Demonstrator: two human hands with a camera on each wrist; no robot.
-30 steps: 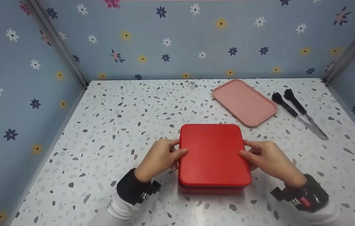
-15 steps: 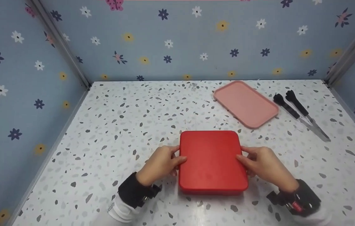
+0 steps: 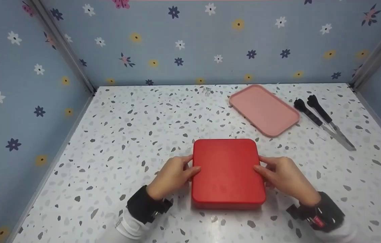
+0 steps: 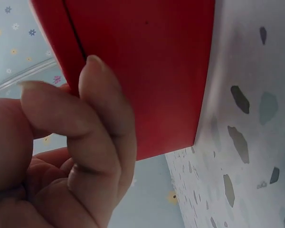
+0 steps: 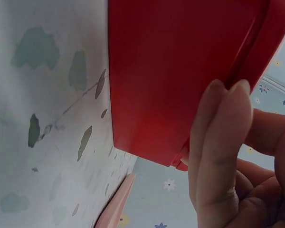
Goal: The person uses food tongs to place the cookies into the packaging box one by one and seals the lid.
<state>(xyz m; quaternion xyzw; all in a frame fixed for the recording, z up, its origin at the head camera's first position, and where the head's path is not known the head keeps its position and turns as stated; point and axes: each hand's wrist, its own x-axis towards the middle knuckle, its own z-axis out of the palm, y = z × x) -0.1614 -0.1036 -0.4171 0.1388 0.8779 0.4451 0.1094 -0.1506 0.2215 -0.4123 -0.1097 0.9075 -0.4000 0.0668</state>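
Observation:
A square red box (image 5: 166,71) stands on the speckled table with its red lid (image 3: 227,168) on top. In both wrist views a thin dark seam runs between lid and box wall. My left hand (image 3: 173,173) pinches the lid's left edge, thumb on top and fingertips at the seam. At the opposite edge my right hand (image 3: 281,172) holds the lid the same way, its fingertips (image 5: 216,92) right at the seam. What lies inside the box is hidden.
Behind the box to the right lies a pink tray (image 3: 264,109), turned at an angle. Black-handled metal tongs (image 3: 325,121) rest spread apart beside it. Flowered panels (image 3: 190,40) border the table at the back and on both sides.
The lid has come down onto the box, and the gap that showed at the front has closed. Both hands moved down with it and keep their hold; the last half second shows little change.

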